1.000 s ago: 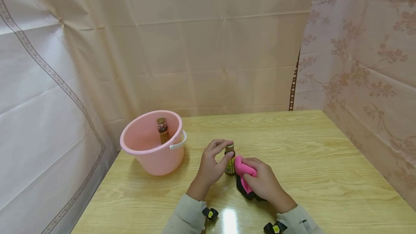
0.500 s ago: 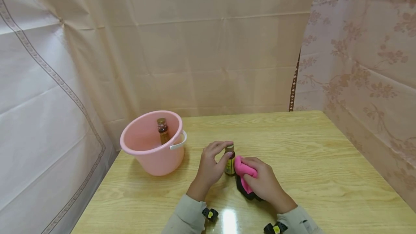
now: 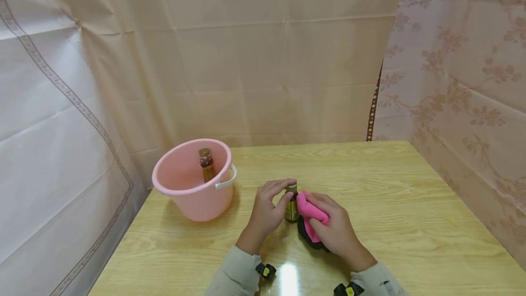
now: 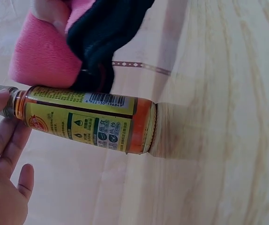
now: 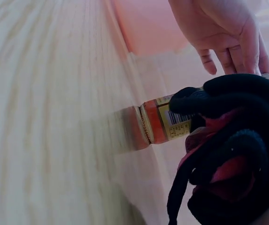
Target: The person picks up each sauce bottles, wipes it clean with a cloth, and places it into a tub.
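A small glass bottle (image 3: 291, 209) with a yellow-green label and a metal cap stands upright on the table. My left hand (image 3: 265, 209) pinches it at the cap and neck between thumb and fingers; the lower fingers stay spread off the label in the left wrist view. In my right hand (image 3: 337, 227) is a bunched cloth (image 3: 310, 216), pink on one side and black on the other, held against the bottle's right side. The right wrist view shows the cloth's black folds (image 5: 247, 145) covering the upper bottle, with the barcode and base visible.
On the left of the wooden table (image 3: 390, 195) stands a pink bucket (image 3: 201, 202) with a white handle (image 3: 226, 181). Another brown-capped bottle (image 3: 207, 166) leans inside it. Beige curtains (image 3: 263, 81) hang behind the table's far edge.
My right hand has shifted the cloth slightly upward along the bottle's side. The left hand keeps its pinch on the cap, and the bottle stays in place.
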A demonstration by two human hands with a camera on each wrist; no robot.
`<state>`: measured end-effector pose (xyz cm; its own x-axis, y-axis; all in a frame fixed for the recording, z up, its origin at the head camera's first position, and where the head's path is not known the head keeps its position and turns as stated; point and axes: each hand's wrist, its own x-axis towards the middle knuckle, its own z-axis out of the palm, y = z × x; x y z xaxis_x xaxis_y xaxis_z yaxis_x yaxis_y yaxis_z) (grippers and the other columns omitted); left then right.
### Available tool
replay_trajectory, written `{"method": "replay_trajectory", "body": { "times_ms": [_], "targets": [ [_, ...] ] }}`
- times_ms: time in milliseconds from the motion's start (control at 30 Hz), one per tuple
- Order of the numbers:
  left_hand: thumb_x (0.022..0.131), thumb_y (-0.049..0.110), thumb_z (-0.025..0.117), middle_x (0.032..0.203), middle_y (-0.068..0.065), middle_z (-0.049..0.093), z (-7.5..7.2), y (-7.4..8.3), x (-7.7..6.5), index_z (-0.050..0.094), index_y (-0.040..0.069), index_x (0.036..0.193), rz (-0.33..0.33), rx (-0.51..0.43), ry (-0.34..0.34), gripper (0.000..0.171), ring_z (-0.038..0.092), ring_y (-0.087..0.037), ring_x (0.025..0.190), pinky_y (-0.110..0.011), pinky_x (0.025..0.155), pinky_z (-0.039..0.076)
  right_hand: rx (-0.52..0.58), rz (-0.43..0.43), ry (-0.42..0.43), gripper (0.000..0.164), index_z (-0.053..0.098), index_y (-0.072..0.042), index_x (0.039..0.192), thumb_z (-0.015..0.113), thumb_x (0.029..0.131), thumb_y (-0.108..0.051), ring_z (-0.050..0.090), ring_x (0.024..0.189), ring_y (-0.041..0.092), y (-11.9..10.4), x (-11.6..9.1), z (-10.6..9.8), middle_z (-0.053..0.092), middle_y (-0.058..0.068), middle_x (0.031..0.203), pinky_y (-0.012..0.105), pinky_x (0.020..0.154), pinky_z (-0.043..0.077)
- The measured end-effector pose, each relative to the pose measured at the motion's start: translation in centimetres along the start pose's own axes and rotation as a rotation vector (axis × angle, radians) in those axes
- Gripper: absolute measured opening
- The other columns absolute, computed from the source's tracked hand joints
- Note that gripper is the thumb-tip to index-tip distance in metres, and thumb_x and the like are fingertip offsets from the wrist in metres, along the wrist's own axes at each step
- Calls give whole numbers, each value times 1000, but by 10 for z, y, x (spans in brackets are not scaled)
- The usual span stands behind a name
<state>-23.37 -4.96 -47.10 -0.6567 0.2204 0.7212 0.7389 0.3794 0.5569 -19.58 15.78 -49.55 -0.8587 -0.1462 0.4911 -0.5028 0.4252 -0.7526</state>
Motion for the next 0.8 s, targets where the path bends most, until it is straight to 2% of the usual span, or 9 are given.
{"method": "replay_trajectory", "body": {
  "times_ms": [133,267,400,633,800],
  "targets": [
    [100,12,68,122,5,76,0,1,0,73,20,128,-1,-1,-4,30,68,-16,115,-42,91,43,6,-17,14,63,69,-21,138,75,82,8,65,110,19,0,0,0,66,2,138,25,80,58],
    [100,12,68,122,5,76,0,1,0,73,20,128,-6,-5,-9,29,68,-16,115,-43,91,43,11,5,-4,60,69,-20,137,76,83,6,66,110,19,1,1,0,66,2,137,25,82,58],
    [101,13,68,122,5,76,-1,-2,0,73,20,129,-6,-6,-11,30,67,-16,115,-43,92,43,7,69,-53,53,71,-16,134,75,85,3,66,108,18,1,3,0,68,1,133,25,83,58],
    [98,21,74,123,5,75,1,-5,-1,73,21,129,2,-11,-13,31,67,-16,117,-45,95,42,-4,266,-149,43,73,-12,129,72,87,-1,66,98,16,3,3,0,69,1,129,24,78,56],
    [98,22,74,123,6,75,3,-4,-2,74,21,127,-35,-17,3,30,67,-16,116,-50,97,42,-44,274,-181,43,73,-13,130,73,88,-4,65,102,15,5,2,-1,69,1,129,25,84,55]
  ]
}}
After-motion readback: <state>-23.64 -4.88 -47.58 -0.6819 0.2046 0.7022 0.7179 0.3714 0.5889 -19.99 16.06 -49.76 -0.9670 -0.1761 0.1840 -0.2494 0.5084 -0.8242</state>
